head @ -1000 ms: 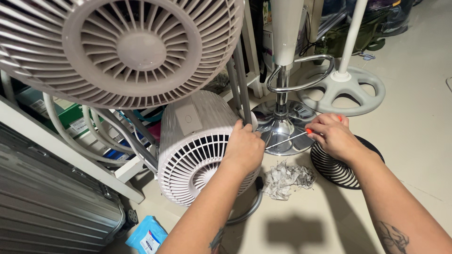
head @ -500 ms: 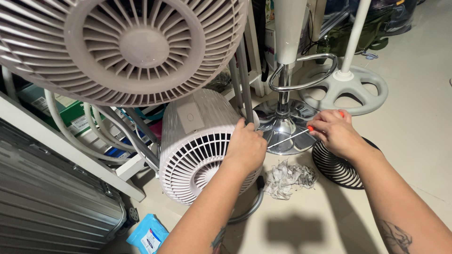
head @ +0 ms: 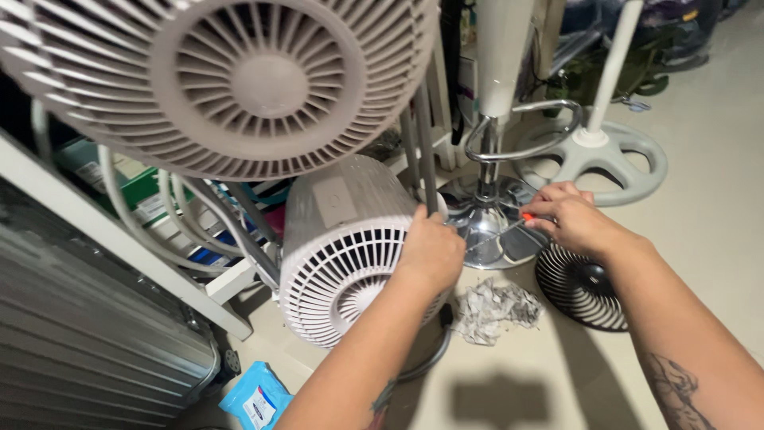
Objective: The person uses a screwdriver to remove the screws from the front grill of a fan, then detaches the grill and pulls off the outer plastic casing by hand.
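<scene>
Since the earlier view, little has shifted: both of my hands keep their places, and the screwdriver tip sits marginally closer to the fan body.

Left hand: fingers curled over the rear rim of the small white fan, which lies tilted on the floor, grille facing forward and down. This grip is closed and steadying the housing.

Right hand: closed around a screwdriver with an orange-red handle; the thin metal shaft points left toward the back of the fan, near my left hand. Whether the tip is seated in a screw I cannot tell.

Step in hand, as I judge it: working a fastener at the fan's rear shell. The next move calls for keeping the shaft in line with the screw while my left hand stops the round housing from rolling.

Materials and shapes: the fan body is matt white plastic, drum-shaped, with a grille of fine radial slats. A dark round grille, ribbed likewise, lies flat on the floor below my right wrist. A crumpled grey rag lies between the two. Behind stands a polished chrome base with a looped footrest, mirror-smooth. A larger white fan hangs overhead. A blue packet lies on the floor at lower left.
</scene>
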